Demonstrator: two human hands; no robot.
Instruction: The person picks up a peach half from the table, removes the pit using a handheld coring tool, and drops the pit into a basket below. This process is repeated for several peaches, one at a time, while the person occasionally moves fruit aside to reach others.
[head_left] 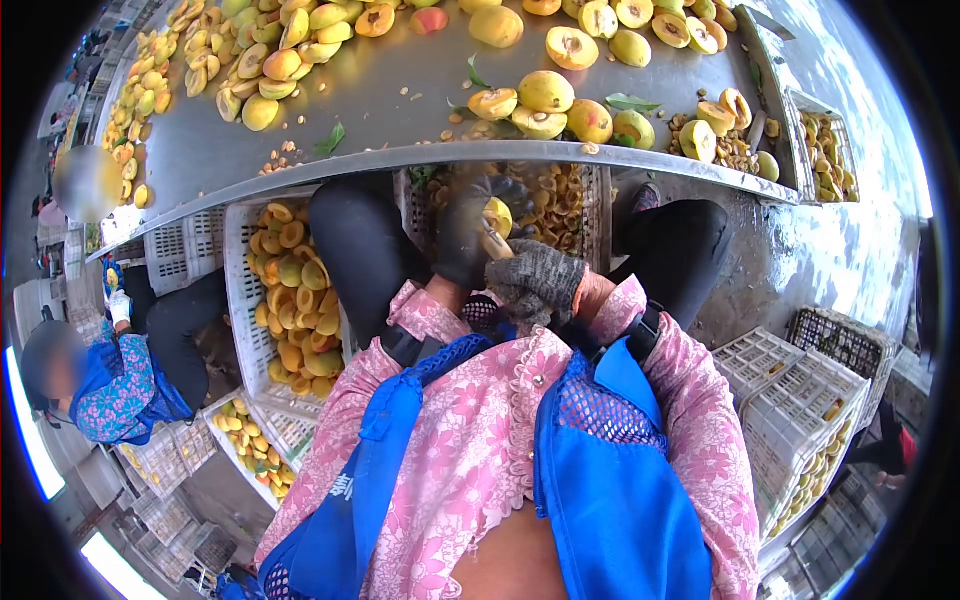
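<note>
My left hand (pixel 466 225), in a dark glove, holds a yellow fruit piece (pixel 497 216) between its fingers, just below the table's metal edge. Close beside it, my right hand (pixel 535 277), in a grey knitted glove, is wrapped round a small tool (pixel 494 241) with a light wooden-looking handle. The tool's tip is at the fruit and is too small to make out. Both hands are over a crate (pixel 597 215) of fruit halves between my knees.
A metal table (pixel 390 110) holds whole and halved fruit, loose pits and leaves. To the left stands a white crate (pixel 240 300) of halves, beyond it a seated co-worker (pixel 130 380). Stacked crates (pixel 800 400) stand at the right.
</note>
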